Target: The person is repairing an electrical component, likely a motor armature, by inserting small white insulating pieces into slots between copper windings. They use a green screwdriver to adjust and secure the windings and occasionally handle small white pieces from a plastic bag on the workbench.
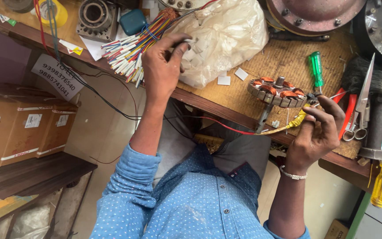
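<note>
Copper-wound stator rests on the counter, just beside the right hand. The right hand pinches a yellow-sleeved wire running from the stator. The left hand is closed on a small white sleeve piece, beside the coloured wire bundle and plastic bag.

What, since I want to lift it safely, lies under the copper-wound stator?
The stator rests on a woven brown mat covering the wooden bench. Anything directly beneath its body is hidden.
</note>
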